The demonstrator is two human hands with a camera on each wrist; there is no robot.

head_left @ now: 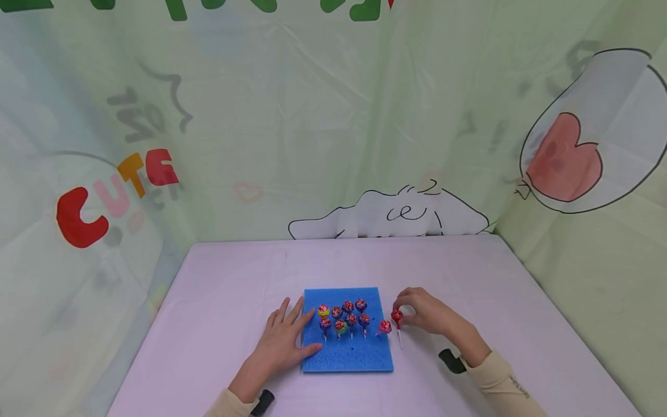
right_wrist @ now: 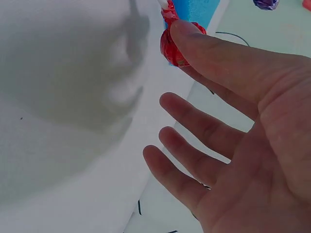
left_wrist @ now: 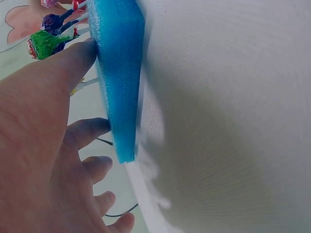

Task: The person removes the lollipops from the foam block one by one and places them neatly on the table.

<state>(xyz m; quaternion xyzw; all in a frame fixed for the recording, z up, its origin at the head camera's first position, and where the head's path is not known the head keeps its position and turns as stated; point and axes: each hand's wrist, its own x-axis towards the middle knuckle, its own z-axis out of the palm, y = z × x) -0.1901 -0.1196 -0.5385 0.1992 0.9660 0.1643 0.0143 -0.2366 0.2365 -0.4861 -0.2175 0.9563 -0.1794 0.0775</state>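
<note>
A blue foam block [head_left: 346, 356] lies flat on the table, with several wrapped lollipops standing in it by their sticks, among them a yellow one [head_left: 323, 311] and a green one [head_left: 341, 327]. My left hand [head_left: 281, 343] rests along the block's left edge, fingers spread and thumb touching the top face. Just right of the block, my right hand [head_left: 429, 313] pinches a red lollipop [head_left: 397, 316] by its wrapped head between thumb and index finger, stick pointing down. A pink lollipop [head_left: 385, 327] leans at the block's right edge. In the right wrist view the other fingers are extended.
A pale cloth covers the table [head_left: 250, 266]. Printed curtains [head_left: 312, 127] close off the back and both sides. A black wrist strap part [head_left: 452, 361] sits below the right sleeve, another [head_left: 263, 402] by the left sleeve.
</note>
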